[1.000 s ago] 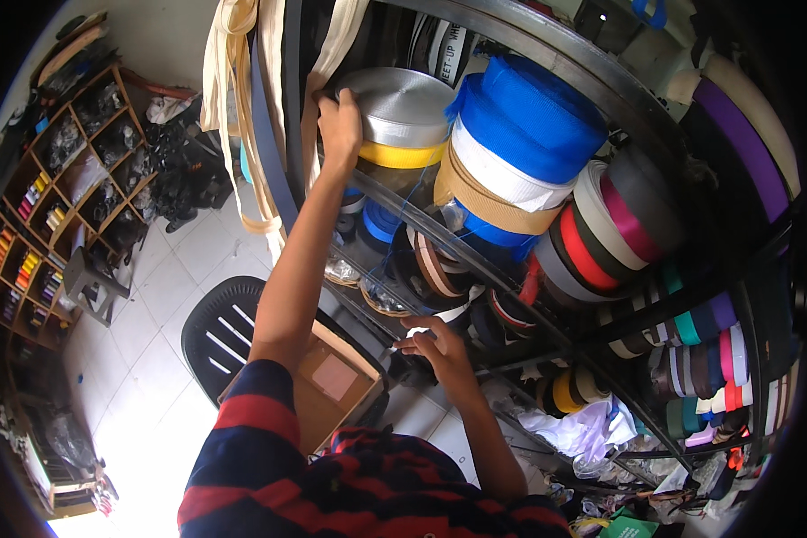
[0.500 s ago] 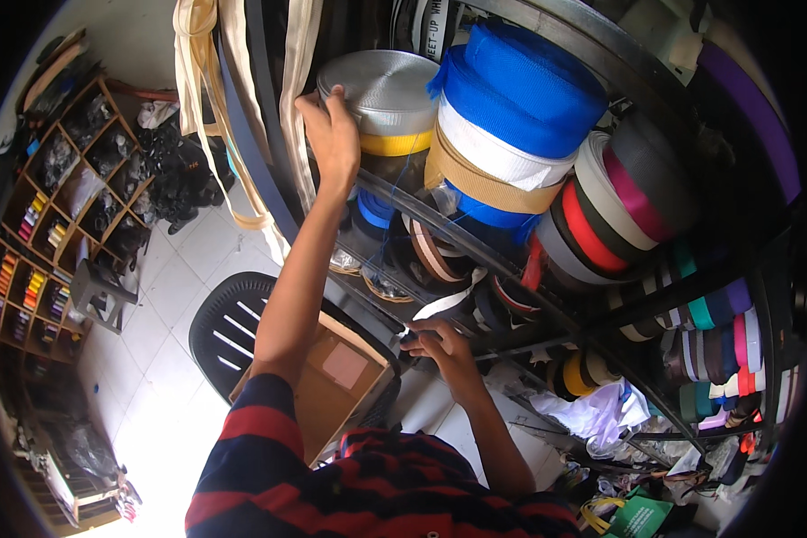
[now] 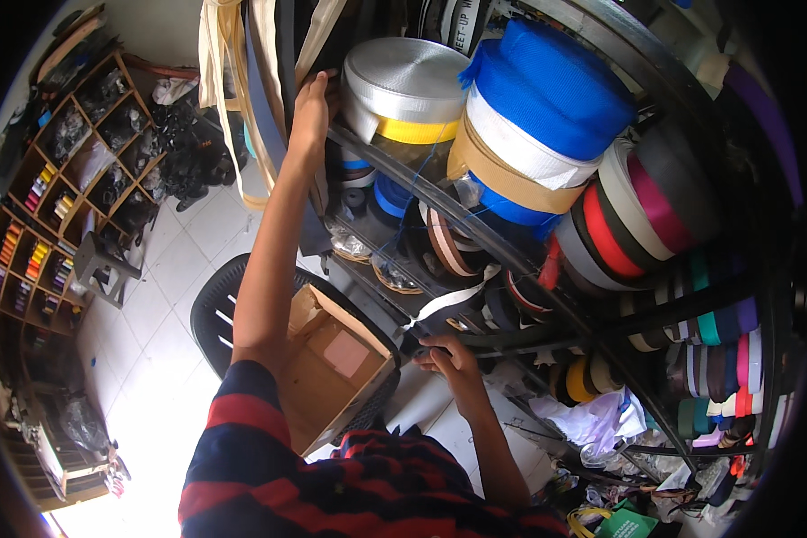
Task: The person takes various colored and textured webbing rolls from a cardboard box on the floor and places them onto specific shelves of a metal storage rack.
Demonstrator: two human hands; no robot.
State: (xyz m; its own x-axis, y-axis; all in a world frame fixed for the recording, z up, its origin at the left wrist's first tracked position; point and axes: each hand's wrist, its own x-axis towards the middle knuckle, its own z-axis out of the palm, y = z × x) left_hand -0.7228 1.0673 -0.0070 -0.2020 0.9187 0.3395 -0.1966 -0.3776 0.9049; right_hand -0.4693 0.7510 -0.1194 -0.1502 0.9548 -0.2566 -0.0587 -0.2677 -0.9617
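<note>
My left hand is raised to the dark and cream hanging straps, its fingers stretched upward against them. Just right of it, a wide silver webbing roll rests on a yellow roll on the metal shelf. My right hand is lower, by the end of a dark shelf bar, with its fingers bent together; a small dark thing at the fingertips is too unclear to name. Above that hand a loose white strap hangs from the lower rolls.
Blue webbing rolls over white and tan ones stand right of the silver roll. A cardboard box sits on a black plastic chair below my left arm. Thread spools fill a wooden rack at far left.
My left hand has left the silver roll's side and shifted left onto the hanging straps. My right hand stays near the bar end, fingers still bent. The view has shifted slightly.
</note>
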